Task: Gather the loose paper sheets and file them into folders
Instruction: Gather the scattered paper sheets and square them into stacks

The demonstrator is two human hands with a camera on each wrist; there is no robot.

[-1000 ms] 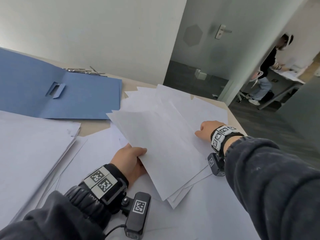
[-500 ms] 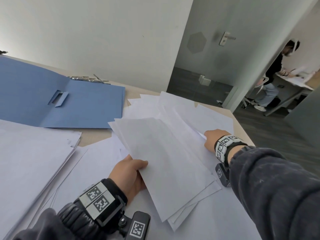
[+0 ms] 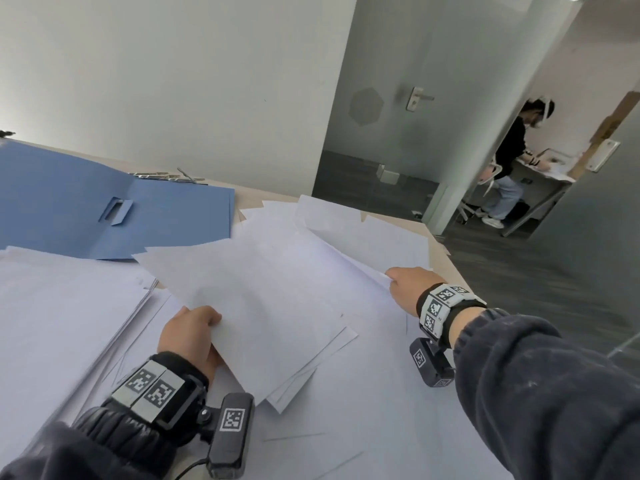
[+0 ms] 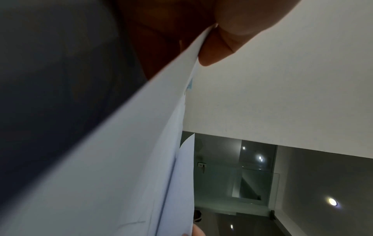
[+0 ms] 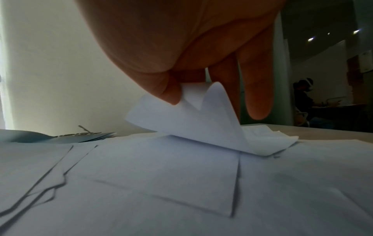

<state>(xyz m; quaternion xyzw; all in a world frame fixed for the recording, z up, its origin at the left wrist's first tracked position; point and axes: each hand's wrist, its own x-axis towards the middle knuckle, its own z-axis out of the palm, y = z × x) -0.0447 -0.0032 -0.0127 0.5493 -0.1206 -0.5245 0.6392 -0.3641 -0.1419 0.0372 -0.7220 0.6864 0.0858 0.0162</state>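
Note:
My left hand (image 3: pixel 194 327) grips the near-left edge of a small bundle of white sheets (image 3: pixel 256 299), lifted off the table; in the left wrist view the thumb (image 4: pixel 222 47) presses on the bundle's edge (image 4: pixel 141 143). My right hand (image 3: pixel 405 285) pinches the lifted corner of a loose sheet (image 3: pixel 363 244) further right; the right wrist view shows that corner (image 5: pixel 201 121) curled up between thumb and fingers (image 5: pixel 256 95). An open blue folder (image 3: pixel 114 209) lies at the back left.
A thick stack of white paper (image 3: pixel 59 313) sits at the left, and more loose sheets (image 3: pixel 398 420) cover the near table. Metal fasteners (image 3: pixel 166 175) lie behind the folder. The table's right edge (image 3: pixel 446 247) drops to a dark floor. A person (image 3: pixel 509 161) works beyond the doorway.
My left hand has swung the held bundle leftwards, towards the folder. My right hand drew back along the loose sheets and now pinches up a corner.

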